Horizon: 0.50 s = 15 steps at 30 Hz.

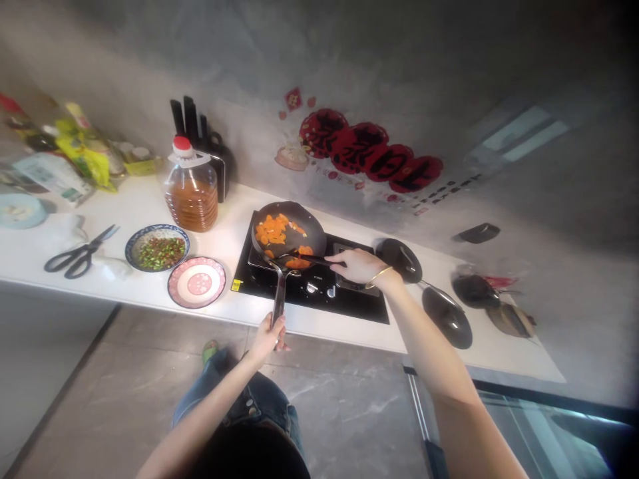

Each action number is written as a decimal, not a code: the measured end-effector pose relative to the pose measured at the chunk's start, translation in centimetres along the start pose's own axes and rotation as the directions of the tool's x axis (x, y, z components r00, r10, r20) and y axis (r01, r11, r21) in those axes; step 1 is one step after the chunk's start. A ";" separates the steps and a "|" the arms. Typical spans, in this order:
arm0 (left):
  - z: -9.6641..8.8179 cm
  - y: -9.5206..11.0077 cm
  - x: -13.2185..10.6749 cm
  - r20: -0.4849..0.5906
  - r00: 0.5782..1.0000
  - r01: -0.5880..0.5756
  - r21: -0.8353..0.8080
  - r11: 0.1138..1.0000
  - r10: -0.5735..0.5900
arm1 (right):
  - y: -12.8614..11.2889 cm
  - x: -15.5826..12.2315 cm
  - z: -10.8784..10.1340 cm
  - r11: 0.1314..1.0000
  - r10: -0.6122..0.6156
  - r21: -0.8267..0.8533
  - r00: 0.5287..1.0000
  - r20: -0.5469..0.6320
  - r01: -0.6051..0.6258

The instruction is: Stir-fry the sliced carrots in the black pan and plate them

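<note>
Left hand (267, 339) clasping pan (313, 229), right hand (357, 265) a probable spatula (318, 258); orange slices (272, 229) in, centre; chopped mix (160, 254) still in bowl (130, 249), frame left.

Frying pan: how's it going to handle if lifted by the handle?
The pan will probably feel front-heavy: the left hand grips the long handle near its free end, away from the bowl. The handle looks rigid, so little flex is likely. The orange slices lie loose, so they'd likely slide if it tilts.
</note>
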<state>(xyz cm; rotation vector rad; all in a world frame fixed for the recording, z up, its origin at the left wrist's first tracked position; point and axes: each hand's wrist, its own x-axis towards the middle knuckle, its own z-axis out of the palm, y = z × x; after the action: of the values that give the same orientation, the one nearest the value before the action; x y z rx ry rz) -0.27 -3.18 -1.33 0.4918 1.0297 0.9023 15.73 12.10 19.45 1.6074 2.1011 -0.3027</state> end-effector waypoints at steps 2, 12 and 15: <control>-0.1 0.0 0.0 -0.001 1.000 0.000 0.003 1.000 0.000 | -1.1 1.7 1.0 0.999 0.009 -0.037 0.996 -0.085 -0.012; -0.1 -0.1 0.1 -0.011 1.000 0.004 0.020 1.000 -0.004 | 0.2 5.5 1.8 0.984 0.174 0.036 0.980 -0.092 -0.172; -0.1 0.0 0.0 -0.015 1.000 0.003 0.005 1.000 -0.003 | 3.3 1.9 -1.2 0.993 0.118 0.025 0.993 -0.021 -0.117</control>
<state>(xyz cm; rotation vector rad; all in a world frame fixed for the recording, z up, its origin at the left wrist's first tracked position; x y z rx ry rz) -0.32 -3.19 -1.39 0.4882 1.0461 0.9015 18.17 15.19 19.96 1.7476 2.0166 -0.2717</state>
